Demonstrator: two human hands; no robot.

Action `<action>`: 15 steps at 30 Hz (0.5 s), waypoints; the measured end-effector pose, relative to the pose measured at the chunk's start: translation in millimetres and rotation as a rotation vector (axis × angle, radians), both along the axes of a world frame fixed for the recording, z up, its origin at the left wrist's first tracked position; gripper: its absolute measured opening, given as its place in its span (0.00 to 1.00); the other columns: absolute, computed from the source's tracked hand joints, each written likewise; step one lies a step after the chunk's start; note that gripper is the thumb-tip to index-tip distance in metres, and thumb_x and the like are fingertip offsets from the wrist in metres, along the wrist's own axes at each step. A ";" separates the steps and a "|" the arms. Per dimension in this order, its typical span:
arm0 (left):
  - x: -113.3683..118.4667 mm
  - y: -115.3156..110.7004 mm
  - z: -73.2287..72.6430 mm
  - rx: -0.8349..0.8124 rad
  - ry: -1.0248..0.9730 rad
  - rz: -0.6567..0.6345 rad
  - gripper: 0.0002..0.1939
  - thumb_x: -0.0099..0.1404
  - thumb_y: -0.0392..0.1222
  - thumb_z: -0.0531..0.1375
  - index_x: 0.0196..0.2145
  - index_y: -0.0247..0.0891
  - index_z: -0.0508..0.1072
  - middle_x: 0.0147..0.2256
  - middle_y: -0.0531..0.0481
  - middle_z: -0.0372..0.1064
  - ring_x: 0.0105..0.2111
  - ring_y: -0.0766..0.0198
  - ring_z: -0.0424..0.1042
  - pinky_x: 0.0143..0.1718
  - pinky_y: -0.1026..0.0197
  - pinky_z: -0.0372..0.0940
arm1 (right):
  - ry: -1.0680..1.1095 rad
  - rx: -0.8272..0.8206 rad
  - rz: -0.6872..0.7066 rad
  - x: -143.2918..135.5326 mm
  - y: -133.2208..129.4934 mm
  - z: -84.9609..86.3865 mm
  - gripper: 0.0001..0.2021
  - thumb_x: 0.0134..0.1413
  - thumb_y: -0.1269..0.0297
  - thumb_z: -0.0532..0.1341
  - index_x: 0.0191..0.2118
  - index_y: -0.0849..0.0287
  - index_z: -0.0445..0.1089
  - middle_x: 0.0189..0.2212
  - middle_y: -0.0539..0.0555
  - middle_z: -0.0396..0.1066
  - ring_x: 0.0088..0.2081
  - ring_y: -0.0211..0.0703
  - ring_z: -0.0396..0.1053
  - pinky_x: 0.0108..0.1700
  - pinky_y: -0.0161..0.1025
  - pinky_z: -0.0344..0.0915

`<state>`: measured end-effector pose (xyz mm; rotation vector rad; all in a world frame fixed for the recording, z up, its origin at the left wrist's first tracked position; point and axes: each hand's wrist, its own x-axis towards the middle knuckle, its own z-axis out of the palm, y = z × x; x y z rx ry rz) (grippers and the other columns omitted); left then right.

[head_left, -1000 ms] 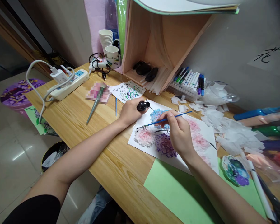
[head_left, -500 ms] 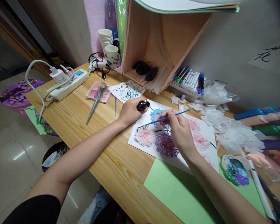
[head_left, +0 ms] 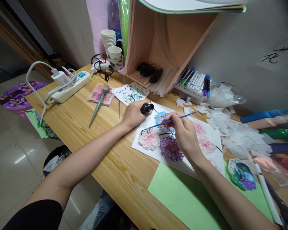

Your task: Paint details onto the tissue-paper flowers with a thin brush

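My left hand (head_left: pixel 134 113) is closed around a small black ink bottle (head_left: pixel 146 108), its mouth tilted to the right, at the upper left edge of a white sheet (head_left: pixel 141 150). My right hand (head_left: pixel 182 127) pinches a thin blue paintbrush (head_left: pixel 182 117). The brush tip touches or hovers just over the top of a pale pink paper flower (head_left: pixel 149 140); black marks show there. A purple flower (head_left: pixel 171 149), a blue flower (head_left: pixel 160 118) and several pink flowers (head_left: pixel 206 143) are on the same sheet. My right hand and forearm hide part of it.
A green sheet (head_left: pixel 180 195) lies under the white one, with a paint-smeared palette (head_left: pixel 241 175) at right. White paper scraps (head_left: pixel 237 134), markers (head_left: pixel 194 80) and paint bottles (head_left: pixel 264 115) crowd the right side. A grey-handled brush (head_left: pixel 98 107) and a power strip (head_left: pixel 70 86) lie left.
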<state>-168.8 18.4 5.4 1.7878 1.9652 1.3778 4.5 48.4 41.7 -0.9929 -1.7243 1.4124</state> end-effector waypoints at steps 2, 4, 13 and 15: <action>-0.1 0.1 -0.2 -0.007 0.003 0.004 0.09 0.57 0.40 0.60 0.23 0.38 0.65 0.24 0.55 0.67 0.26 0.67 0.65 0.26 0.65 0.52 | 0.006 0.006 0.000 0.7 1.1 1.4 0.13 0.59 0.58 0.52 0.29 0.60 0.65 0.27 0.49 0.67 0.26 0.34 0.68 0.32 0.35 0.63; -0.2 0.3 -0.4 -0.011 0.006 0.006 0.08 0.57 0.40 0.60 0.23 0.38 0.65 0.24 0.55 0.68 0.26 0.67 0.65 0.26 0.65 0.53 | 0.018 0.003 0.012 1.3 1.8 2.5 0.13 0.59 0.58 0.51 0.29 0.60 0.65 0.26 0.49 0.67 0.26 0.34 0.68 0.31 0.35 0.63; -0.4 0.4 0.2 -0.015 0.013 0.007 0.08 0.57 0.41 0.60 0.23 0.38 0.66 0.24 0.54 0.68 0.26 0.66 0.65 0.26 0.64 0.53 | -0.002 0.023 0.028 0.7 0.5 1.6 0.14 0.60 0.57 0.51 0.29 0.60 0.66 0.26 0.49 0.67 0.27 0.35 0.68 0.31 0.35 0.62; -0.6 0.5 -0.1 -0.011 0.010 0.005 0.08 0.57 0.41 0.60 0.23 0.38 0.66 0.24 0.54 0.68 0.26 0.67 0.65 0.26 0.65 0.53 | 0.004 0.029 0.020 1.5 1.1 3.3 0.14 0.60 0.58 0.51 0.29 0.60 0.66 0.26 0.49 0.67 0.27 0.35 0.68 0.31 0.35 0.63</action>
